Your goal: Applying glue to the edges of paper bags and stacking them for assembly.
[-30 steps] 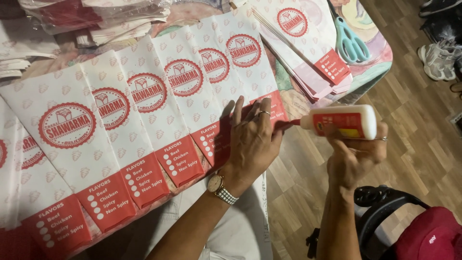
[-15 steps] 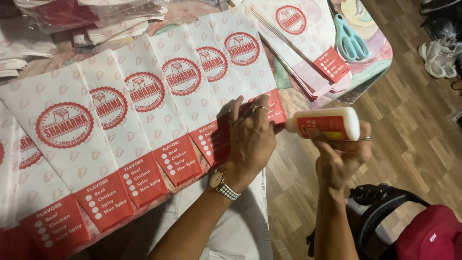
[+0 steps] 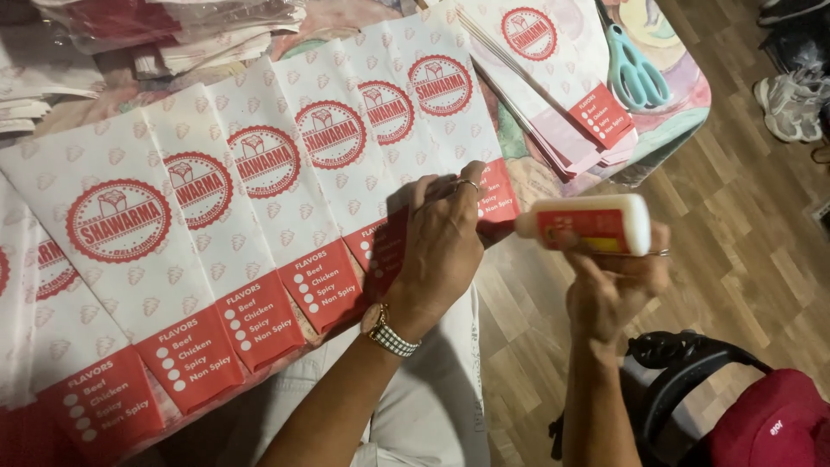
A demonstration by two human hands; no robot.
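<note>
From the head camera, looking down, your left hand (image 3: 441, 251) lies flat and open, palm down, fingers spread a little, pressing on the lower red ends of the paper bags (image 3: 328, 164) that are fanned out in an overlapping row along the surface (image 3: 527, 177). Your fingertips reach the red band of the bag furthest right in the row, close to the edge of the surface, and a ring shows on one finger. A metal wristwatch (image 3: 391, 335) sits on that wrist. Your right hand (image 3: 616, 281) is closed around a small white glue bottle (image 3: 588, 225) with a red label, held out beyond the surface's edge, over the wooden floor (image 3: 743, 259). The bottle lies nearly level, its nozzle pointing left toward the end bag and your left fingertips, just beside them; whether the tip touches the paper, you cannot tell. Further back on the surface rests a separate stack of the same white and red bags (image 3: 553, 78), and a pair of light blue scissors (image 3: 635, 73) lies just beside that stack. By the floor at the lower right sits a red bag with a black handle (image 3: 761, 415), and a pale shoe (image 3: 791, 104) stands at the upper right.
</note>
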